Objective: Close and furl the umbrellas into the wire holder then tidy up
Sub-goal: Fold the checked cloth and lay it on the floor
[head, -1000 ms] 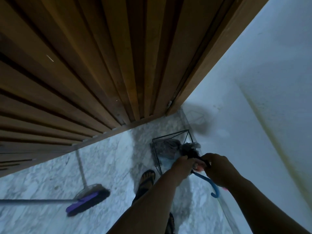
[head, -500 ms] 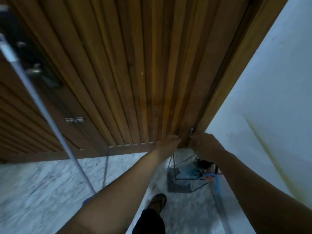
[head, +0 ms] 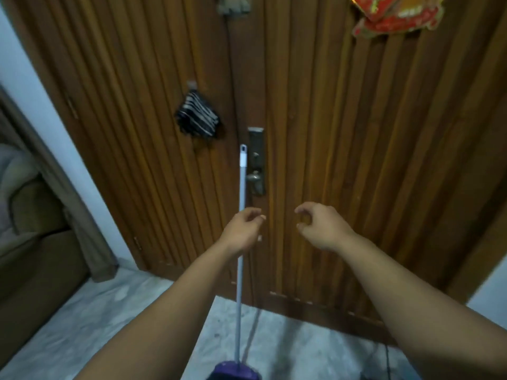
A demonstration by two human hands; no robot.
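The floor [head: 90, 325] is pale marble with grey veining. A broom [head: 239, 373] stands on it near the bottom edge of view (purple head, pale handle leaning up toward the door [head: 343, 160]). A brown sofa [head: 35, 270] sits at the floor's left side.

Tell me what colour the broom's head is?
Purple. The broom head shows at the bottom edge of the head view, below its pale stick.
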